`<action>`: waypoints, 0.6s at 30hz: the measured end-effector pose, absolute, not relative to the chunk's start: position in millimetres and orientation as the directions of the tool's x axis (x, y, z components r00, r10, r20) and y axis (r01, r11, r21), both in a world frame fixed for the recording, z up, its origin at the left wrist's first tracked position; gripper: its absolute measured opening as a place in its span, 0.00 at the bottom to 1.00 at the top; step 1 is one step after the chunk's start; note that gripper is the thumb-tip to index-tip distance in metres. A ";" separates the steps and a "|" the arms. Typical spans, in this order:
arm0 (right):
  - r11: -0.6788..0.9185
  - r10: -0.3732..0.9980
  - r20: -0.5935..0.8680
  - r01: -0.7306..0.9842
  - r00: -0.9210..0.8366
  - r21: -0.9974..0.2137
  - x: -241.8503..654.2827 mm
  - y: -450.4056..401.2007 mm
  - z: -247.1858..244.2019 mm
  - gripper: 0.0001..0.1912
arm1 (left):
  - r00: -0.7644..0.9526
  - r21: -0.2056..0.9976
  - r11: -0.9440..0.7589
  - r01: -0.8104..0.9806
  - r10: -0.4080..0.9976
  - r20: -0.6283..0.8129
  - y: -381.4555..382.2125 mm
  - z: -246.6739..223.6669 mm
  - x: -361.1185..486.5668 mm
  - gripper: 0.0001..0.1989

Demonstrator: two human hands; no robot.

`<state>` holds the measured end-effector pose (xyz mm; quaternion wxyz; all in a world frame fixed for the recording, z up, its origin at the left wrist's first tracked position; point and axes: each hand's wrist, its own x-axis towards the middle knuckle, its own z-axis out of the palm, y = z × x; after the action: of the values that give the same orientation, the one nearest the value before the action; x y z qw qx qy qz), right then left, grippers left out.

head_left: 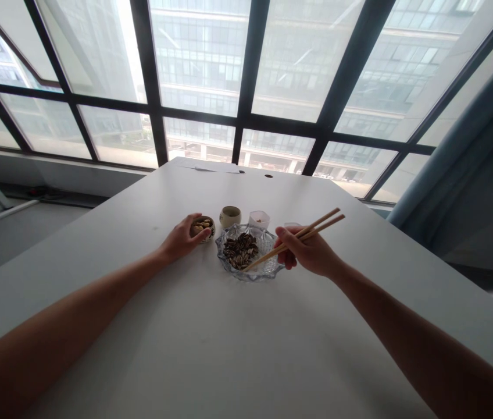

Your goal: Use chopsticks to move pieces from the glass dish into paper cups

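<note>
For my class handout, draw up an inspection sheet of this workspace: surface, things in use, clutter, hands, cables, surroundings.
Surface: white table, dark holes near its far edge.
Things: sunflower seeds in a glass dish; wooden chopsticks, tips within its rim; patterned cup of tan nuts; khaki cup; translucent cup.
Clutter: thin white sheet, far end.
Hands: left hand around the patterned cup; right hand gripping the chopsticks.
Cables: nothing seen on the table.
Surroundings: windows ahead, blue-grey curtain at right.

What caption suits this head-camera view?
Left hand around a cup; right hand holds chopsticks over a clear bowl of seeds.
</note>
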<state>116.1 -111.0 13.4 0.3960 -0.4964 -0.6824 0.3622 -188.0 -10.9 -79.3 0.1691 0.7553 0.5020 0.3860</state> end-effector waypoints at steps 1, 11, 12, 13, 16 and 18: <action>0.255 0.962 0.192 0.389 -0.193 -0.885 111.4 -106.8 9.2 0.35 | 0.199 0.642 -0.442 0.627 0.887 0.417 -10.4 -79.9 -188.1 0.37; 0.346 0.938 0.330 0.386 -0.108 -0.855 114.5 -87.0 10.9 0.34 | 0.194 0.651 -0.441 0.617 0.888 0.418 -10.9 -80.7 -188.2 0.36; 0.313 0.950 0.277 0.382 -0.147 -0.870 115.7 -88.5 13.5 0.34 | 0.194 0.651 -0.441 0.618 0.888 0.417 -11.1 -80.4 -188.2 0.36; 0.282 0.956 0.224 0.384 -0.189 -0.879 116.6 -89.8 15.3 0.35 | 0.193 0.651 -0.440 0.619 0.888 0.417 -11.3 -80.2 -188.1 0.36; 0.255 0.958 0.172 0.400 -0.231 -0.881 118.1 -89.4 15.1 0.35 | 0.185 0.651 -0.441 0.618 0.886 0.425 -11.4 -79.8 -187.8 0.36; 0.286 0.956 0.229 0.409 -0.183 -0.866 119.7 -85.8 11.6 0.34 | 0.184 0.650 -0.442 0.618 0.886 0.427 -11.3 -79.8 -187.7 0.35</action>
<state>119.7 -85.8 11.6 0.4061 -0.4935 -0.6915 0.3367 -187.7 -11.3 -79.8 0.1686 0.7507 0.5008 0.3965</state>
